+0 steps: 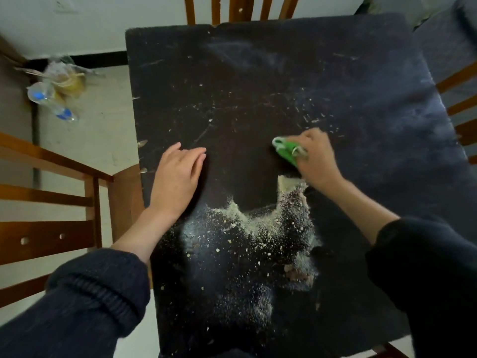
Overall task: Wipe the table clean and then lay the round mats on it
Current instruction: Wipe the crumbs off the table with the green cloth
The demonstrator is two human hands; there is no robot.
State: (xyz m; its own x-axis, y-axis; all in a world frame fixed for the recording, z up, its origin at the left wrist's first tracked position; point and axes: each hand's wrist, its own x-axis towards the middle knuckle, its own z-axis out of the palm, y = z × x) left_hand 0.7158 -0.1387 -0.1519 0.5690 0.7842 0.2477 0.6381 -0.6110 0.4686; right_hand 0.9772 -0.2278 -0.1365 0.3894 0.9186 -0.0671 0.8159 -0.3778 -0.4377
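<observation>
A dark square table (284,81) fills the view, scratched and dusty. Pale crumbs and powder (255,228) lie spread over its near middle, with a swept ridge at their far edge. My right hand (316,157) grips a green cleaning tool (286,149), a brush or cloth, and holds it down on the table just beyond the crumbs. My left hand (178,177) rests flat on the table near the left edge, fingers straight. No round mats are in view.
Wooden chairs stand at the left (51,202), the far side (240,9) and the right (462,109) of the table. Plastic bottles and a bag (56,91) lie on the floor at the far left by the wall.
</observation>
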